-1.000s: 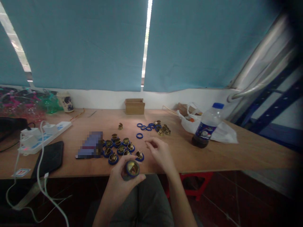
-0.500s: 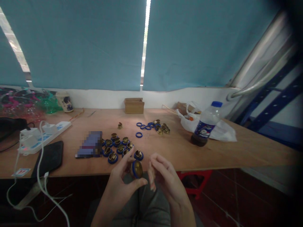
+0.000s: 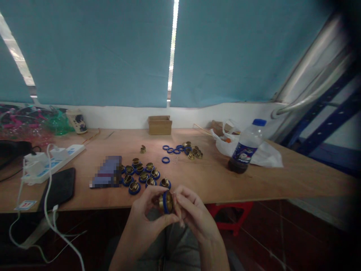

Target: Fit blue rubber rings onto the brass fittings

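My left hand (image 3: 149, 214) grips a gold-coloured round metal plug (image 3: 169, 202) with a blue ring (image 3: 164, 203) around it. The plug is turned on its side, its flat face toward my right hand (image 3: 191, 207). The right fingers are pinched together close by that face; what they hold, if anything, is too small to make out. Just beyond my hands, several gold plugs with blue rings (image 3: 143, 177) stand grouped on the table. Farther back lie several loose blue rings (image 3: 166, 160) and a pile of gold parts (image 3: 196, 152). One gold part (image 3: 143, 149) stands apart.
Left of the plugs are a phone (image 3: 107, 172), a black pad (image 3: 58, 190) and a white power strip (image 3: 67, 153) with cables. A small cardboard box (image 3: 160, 126) is by the wall. A bottle of dark drink (image 3: 246, 148) stands near a white plastic bag (image 3: 267, 155) on the right.
My left hand has turned the plug more onto its edge and shifted it slightly right. The right fingers have come up close to its flat face.
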### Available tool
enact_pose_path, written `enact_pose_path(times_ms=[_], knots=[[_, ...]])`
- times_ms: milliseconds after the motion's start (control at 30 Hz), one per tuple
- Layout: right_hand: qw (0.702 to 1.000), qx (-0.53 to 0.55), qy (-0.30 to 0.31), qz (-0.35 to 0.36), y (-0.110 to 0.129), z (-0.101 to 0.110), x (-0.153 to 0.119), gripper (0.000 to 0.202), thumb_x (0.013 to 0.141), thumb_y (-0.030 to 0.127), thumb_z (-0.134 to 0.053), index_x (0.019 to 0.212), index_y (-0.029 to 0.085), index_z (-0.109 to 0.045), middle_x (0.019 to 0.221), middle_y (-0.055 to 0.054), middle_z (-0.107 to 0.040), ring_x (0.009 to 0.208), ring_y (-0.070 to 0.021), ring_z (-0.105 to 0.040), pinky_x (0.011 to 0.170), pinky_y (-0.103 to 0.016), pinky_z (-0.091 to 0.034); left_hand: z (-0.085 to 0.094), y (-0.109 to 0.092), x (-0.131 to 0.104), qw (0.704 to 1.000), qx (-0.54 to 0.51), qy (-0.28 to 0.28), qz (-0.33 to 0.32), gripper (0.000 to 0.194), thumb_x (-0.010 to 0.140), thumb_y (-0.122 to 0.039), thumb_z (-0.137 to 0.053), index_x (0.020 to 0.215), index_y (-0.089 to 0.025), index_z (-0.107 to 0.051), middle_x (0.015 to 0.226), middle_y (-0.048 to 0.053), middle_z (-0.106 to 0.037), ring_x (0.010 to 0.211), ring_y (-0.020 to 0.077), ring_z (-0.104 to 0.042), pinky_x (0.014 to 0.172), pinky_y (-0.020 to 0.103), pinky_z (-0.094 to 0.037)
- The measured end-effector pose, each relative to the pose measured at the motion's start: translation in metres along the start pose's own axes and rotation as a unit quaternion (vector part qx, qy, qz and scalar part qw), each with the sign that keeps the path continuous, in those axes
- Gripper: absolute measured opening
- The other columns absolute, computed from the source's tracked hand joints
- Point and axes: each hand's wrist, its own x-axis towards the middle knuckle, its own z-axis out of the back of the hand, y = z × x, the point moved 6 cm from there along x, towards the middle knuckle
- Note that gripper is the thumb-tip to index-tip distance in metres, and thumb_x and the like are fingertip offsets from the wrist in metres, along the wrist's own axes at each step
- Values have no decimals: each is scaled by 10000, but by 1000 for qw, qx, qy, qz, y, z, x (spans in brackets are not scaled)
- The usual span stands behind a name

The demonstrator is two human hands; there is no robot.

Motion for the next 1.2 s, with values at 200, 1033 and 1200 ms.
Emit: enact_pose_path(times_ms=[200, 1033, 1200], knots=[[1000, 5, -9, -9, 0, 3, -1, 272, 792, 375, -761, 757, 165, -592, 510, 58, -553, 383, -48, -445, 396, -140, -377, 0, -2, -2, 1000, 26, -1, -16, 405, 697, -145, -798, 1043, -240, -612, 981, 11, -710, 965, 206, -657, 823, 292, -506], [997, -80, 17, 14, 1, -6, 0, 380, 767, 492, -749, 724, 189, -523, 516, 82, -510, 367, -44, -396, 411, -171, -369, 2, -13, -1, 999, 10, -31, -18, 394, 676, -123, -786, 1020, -241, -635, 936, 6, -741, 901, 192, -696, 786, 278, -556], [995, -92, 23, 22, 3, -9, -1, 375, 778, 493, -739, 727, 198, -513, 518, 83, -488, 397, -59, -404, 443, -188, -386, 2, -14, -1, 999, 13, -35, -18, 401, 667, -116, -783, 1019, -240, -634, 918, 6, -744, 872, 193, -703, 750, 277, -563]])
